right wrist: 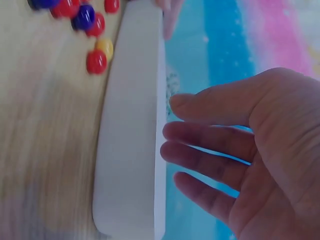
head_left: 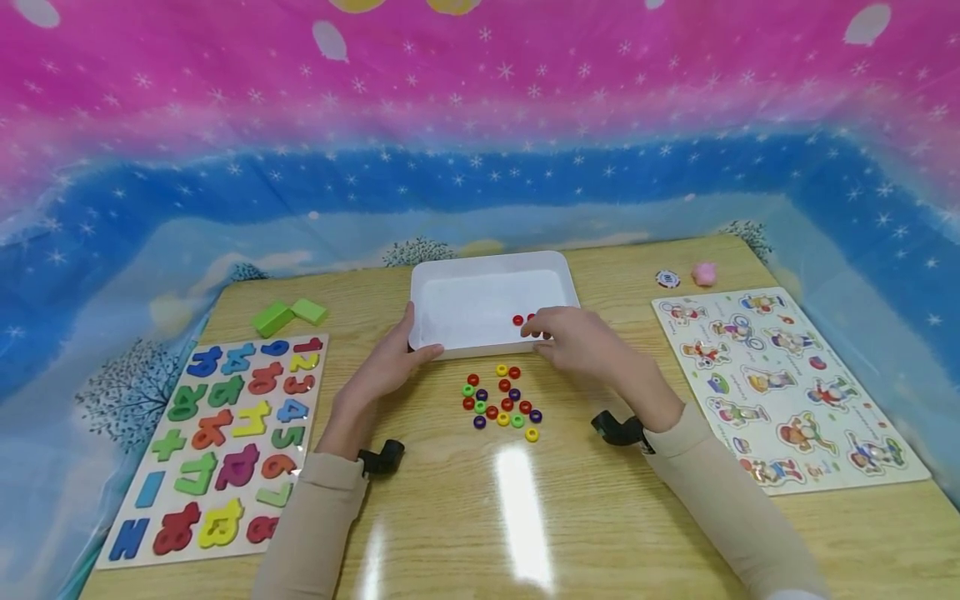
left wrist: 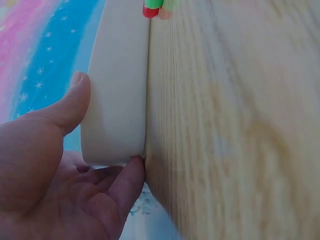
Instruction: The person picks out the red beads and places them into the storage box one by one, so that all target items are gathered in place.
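A white tray (head_left: 487,350) stands on the table. My left hand (head_left: 386,360) holds its front left corner, thumb along the front wall and fingers at the left side. Over the tray's front right part is my right hand (head_left: 581,340), its fingers relaxed and bent toward the inside. The right wrist view shows this hand (right wrist: 235,150) at the rim with thumb and fingers apart and nothing between them. Red ring beads (head_left: 517,320) lie in the tray by the right fingertips. In front of the tray, several red, yellow, green and purple beads (head_left: 504,404) lie scattered.
To the left are a number puzzle board (head_left: 161,487) and two green blocks (head_left: 273,318). A sports-figure puzzle board (head_left: 757,400) lies to the right, with a poker chip (head_left: 667,278) and a pink pig figure (head_left: 704,273) behind it. Patterned cloth (head_left: 480,183) surrounds the table's back and sides.
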The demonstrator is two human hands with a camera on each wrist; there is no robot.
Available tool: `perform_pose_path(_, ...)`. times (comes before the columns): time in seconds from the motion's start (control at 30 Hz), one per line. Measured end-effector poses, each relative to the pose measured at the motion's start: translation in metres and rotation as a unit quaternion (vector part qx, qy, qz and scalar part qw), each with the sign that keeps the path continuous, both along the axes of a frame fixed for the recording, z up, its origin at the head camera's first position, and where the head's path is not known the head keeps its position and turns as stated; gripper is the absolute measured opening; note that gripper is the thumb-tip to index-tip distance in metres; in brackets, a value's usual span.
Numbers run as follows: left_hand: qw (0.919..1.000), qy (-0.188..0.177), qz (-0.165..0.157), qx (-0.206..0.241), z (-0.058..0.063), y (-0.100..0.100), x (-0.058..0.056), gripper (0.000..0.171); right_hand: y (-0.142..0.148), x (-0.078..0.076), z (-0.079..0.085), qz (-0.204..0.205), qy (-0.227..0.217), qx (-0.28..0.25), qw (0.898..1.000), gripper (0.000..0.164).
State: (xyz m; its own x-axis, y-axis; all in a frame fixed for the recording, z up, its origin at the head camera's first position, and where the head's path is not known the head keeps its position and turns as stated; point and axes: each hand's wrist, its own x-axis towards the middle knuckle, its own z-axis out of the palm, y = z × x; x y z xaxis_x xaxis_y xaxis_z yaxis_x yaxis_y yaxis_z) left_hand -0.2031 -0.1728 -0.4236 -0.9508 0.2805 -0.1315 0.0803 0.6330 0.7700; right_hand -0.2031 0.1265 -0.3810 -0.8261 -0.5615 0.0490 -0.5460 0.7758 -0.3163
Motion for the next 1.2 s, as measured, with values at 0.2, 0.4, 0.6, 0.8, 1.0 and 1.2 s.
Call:
perform_pose_path(0.2,1.0,-0.004,0.001,-0.003,-0.001,-0.001,-0.001,0.09,-0.009,0.017,-0.003,0.032,0.008,-0.009,0.999,0.023)
perform_pose_path(0.4,1.0,-0.007,0.003,-0.006,-0.001,-0.001,-0.002,0.09,-0.022,0.022,-0.017,0.063,0.016,0.013,0.998,0.017)
perform_pose_path(0.6,0.9999,-0.007,0.004,-0.008,-0.001,-0.001,-0.001,0.09,-0.029,0.021,-0.033,0.07,0.054,0.033,0.996,0.008)
perform_pose_path(0.8,0.9999,-0.009,0.006,-0.01,0.0,-0.001,-0.001,0.09,-0.03,0.019,-0.036,0.073,0.06,0.039,0.995,0.006)
perform_pose_path(1.0,1.0,-0.006,0.003,-0.005,-0.001,-0.001,0.0,0.089,-0.026,0.015,-0.019,0.071,0.081,0.017,0.994,0.006)
perform_pose_path(1.2,1.0,-0.005,-0.002,0.001,-0.001,-0.001,0.0,0.09,-0.022,-0.007,-0.001,0.043,0.096,-0.027,0.994,0.008)
